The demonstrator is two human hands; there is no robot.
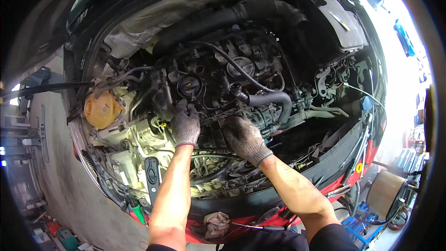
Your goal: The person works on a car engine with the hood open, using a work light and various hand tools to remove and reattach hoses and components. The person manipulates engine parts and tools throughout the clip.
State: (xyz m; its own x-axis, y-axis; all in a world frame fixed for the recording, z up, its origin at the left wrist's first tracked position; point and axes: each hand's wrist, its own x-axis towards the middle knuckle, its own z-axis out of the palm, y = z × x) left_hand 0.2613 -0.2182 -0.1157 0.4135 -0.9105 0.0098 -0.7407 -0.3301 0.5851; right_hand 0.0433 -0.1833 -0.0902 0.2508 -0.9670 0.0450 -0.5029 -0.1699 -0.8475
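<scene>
I look down into an open car engine bay. My left hand (186, 124), in a dirty grey work glove, rests on the dark engine (218, 76) just below the round black oil filler cap (189, 85). My right hand (244, 138), gloved the same way, presses palm down on the front of the engine beside a black rubber hose (272, 98). Its fingers reach down among the parts and are partly hidden. Neither hand visibly holds a tool.
A yellow coolant tank (101, 109) sits at the left. A large black intake duct (223, 18) crosses the back. A dirty rag (216, 224) and a long metal tool (253, 226) lie on the red front bumper. A green-handled screwdriver (138, 214) lies lower left.
</scene>
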